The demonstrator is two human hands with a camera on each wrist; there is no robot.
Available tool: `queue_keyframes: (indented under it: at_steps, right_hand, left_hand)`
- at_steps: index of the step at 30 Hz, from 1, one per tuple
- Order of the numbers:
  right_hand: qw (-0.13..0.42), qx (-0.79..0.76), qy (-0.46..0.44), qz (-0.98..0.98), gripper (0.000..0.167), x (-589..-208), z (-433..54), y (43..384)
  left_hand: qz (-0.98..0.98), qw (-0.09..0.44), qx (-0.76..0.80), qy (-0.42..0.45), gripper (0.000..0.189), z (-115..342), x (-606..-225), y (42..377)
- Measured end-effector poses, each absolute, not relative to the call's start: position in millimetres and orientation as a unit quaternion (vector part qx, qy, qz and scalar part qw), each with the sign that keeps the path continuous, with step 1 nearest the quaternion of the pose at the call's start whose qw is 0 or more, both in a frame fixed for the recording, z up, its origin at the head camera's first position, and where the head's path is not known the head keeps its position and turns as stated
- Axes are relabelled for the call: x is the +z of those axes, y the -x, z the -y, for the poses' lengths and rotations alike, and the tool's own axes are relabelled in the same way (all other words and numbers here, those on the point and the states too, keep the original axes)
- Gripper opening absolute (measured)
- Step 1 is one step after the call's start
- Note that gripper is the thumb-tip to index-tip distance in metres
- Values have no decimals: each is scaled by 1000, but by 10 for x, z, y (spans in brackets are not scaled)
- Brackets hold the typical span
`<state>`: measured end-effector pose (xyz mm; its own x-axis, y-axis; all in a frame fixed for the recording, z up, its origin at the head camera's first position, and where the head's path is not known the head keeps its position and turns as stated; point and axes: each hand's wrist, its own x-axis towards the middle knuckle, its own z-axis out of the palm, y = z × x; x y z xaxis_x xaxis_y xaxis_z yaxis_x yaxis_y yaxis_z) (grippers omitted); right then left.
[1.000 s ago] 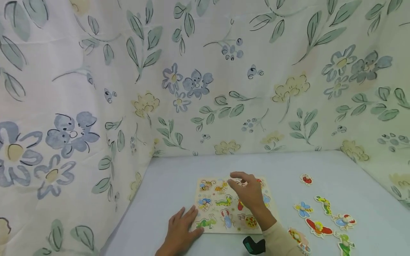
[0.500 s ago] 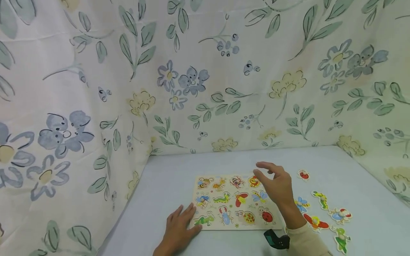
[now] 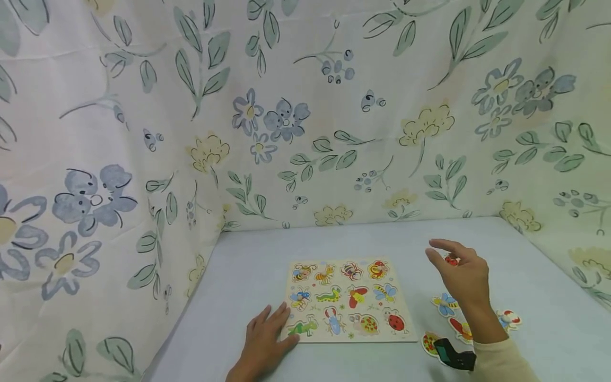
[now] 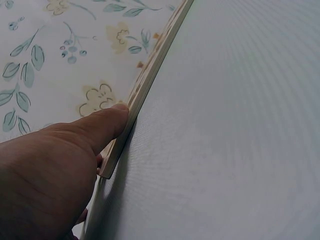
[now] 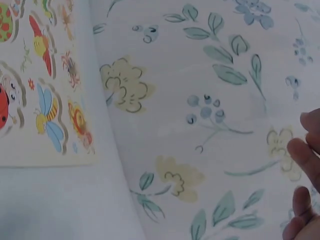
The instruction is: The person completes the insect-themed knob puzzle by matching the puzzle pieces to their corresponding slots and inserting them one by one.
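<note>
My left hand (image 3: 264, 342) rests at the lower left corner of a wooden insect puzzle board (image 3: 377, 339). In the left wrist view its thumb (image 4: 112, 117) presses on the board's edge (image 4: 152, 77). To the right of the board, my right hand (image 3: 465, 281) hovers with thumb and index finger apart and nothing between them. Behind its fingertips shows a loose ladybug piece (image 3: 451, 260), partly covered. Near the wrist lie a blue-winged piece (image 3: 445, 304) and a red-winged piece (image 3: 459, 328). The right wrist view catches only some fingers (image 5: 305, 157).
A snail piece (image 3: 430, 344) lies partly under the dark wrist device (image 3: 455, 356). Beyond the right forearm is a red-and-blue beetle piece (image 3: 508, 320). Floral cloth (image 3: 334, 159) encloses the white table (image 3: 253, 265) at the back and sides.
My right hand has travelled right, from above the board to above the loose pieces, uncovering the board's pictures. The left hand stays at the board's corner. The head view has shifted slightly.
</note>
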<state>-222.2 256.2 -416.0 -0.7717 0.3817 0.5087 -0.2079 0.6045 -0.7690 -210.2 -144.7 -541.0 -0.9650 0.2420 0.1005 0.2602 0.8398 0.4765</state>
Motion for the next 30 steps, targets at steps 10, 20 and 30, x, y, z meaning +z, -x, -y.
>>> queue_keyframes:
  at_steps: [10,20,30]
  right_hand:
    - [346,435,108,825,29,-4171,-2914,2079]
    - [322,425,183,826,35,-4232,-3317,2041]
    - [227,418,203,856,50,-4503,-3667,2081]
  left_hand:
    - [958,4,-260,118,72,1403,-5401,2076]
    - [962,5,-253,107,73,1399,-5400,2102]
    - [961,4,-253,112,74,1404,-5388,2093]
